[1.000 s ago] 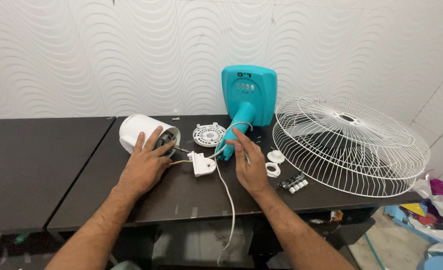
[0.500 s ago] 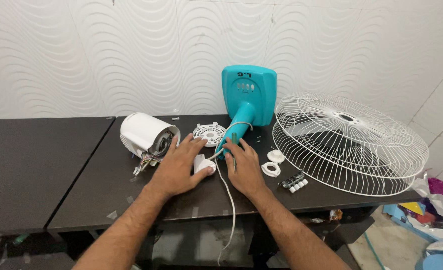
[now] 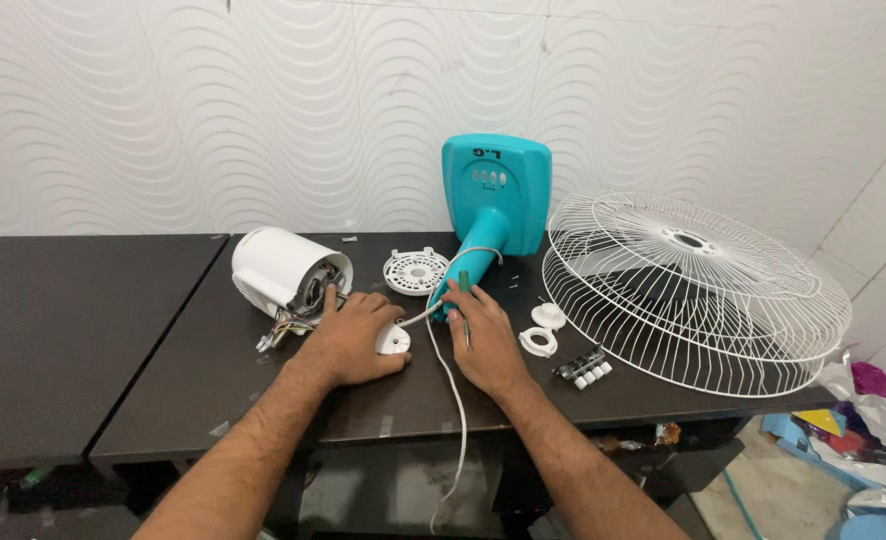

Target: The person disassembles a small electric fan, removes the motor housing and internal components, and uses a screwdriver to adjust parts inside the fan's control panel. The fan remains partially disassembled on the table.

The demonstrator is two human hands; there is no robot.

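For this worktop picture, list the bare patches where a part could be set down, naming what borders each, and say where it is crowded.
Free: the separate dark table on the left, beyond the white motor housing; the front strip of the main table below the button strip. Crowded: around the left hand, right hand, white cable, teal fan base, and under the wire grille.

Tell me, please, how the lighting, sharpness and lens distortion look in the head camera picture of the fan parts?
Head view: even, soft light with only faint shadows under the left hand and right hand; mild sheen on the dark table; everything sharp, no motion blur; wide-angle stretch at the edges, visible in the wire fan guard.
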